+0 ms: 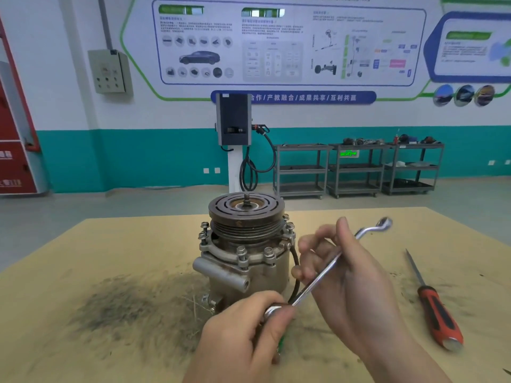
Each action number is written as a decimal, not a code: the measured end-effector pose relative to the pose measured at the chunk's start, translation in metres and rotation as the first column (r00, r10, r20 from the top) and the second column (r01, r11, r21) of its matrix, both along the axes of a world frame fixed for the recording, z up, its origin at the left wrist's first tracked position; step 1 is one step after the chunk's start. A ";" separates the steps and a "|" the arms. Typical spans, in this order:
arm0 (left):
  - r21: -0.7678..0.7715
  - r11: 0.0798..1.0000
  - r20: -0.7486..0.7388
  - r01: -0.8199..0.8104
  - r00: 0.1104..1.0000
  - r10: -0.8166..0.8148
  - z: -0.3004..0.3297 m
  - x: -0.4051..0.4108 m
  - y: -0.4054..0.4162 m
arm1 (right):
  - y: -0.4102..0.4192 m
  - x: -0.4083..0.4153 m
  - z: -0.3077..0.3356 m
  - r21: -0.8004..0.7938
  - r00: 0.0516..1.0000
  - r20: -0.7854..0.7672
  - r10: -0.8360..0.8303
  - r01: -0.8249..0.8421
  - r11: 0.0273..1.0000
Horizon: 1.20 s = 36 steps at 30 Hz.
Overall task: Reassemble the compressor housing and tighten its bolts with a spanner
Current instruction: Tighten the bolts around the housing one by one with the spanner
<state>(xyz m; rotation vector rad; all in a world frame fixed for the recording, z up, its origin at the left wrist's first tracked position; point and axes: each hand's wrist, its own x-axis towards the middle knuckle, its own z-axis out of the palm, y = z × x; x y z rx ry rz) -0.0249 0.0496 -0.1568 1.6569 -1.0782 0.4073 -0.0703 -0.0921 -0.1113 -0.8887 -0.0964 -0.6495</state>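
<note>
Both hands, left (243, 324) and right (340, 272), curled round spanner (326, 269), off the bolts (242, 254) of the compressor (243, 244) just beyond the fingers; risk of slipping if seated crooked.

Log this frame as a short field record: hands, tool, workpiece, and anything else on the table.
left hand: grips the spanner's near end
right hand: holds the spanner shaft
spanner: off the bolts, tilted in the air
compressor: upright on the table, flange bolts in place
screwdriver: lying right of the hands, untouched
</note>
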 end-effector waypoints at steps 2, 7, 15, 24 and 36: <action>0.047 0.998 -0.124 0.038 0.992 -0.032 -0.002 -0.003 0.001 | 0.002 -0.004 -0.001 -0.252 1.000 -0.005 -0.002 0.001 0.968; 0.058 0.998 0.015 -0.010 1.000 0.009 -0.003 -0.001 0.007 | 0.000 -0.015 0.001 -0.529 0.982 -0.163 0.095 -0.168 0.832; -0.181 0.978 -0.367 0.100 0.916 -0.161 0.009 0.012 0.010 | -0.017 -0.020 0.002 -0.642 0.697 -0.693 0.182 -0.712 0.285; -0.471 0.879 -0.445 -0.073 0.880 -0.165 0.011 0.017 0.007 | -0.026 -0.014 0.002 -0.031 0.583 -0.003 0.813 -0.812 0.582; -0.171 0.946 -0.189 -0.277 0.951 0.244 0.019 0.041 -0.001 | -0.016 -0.003 0.006 0.111 0.994 -0.001 -0.109 0.108 0.988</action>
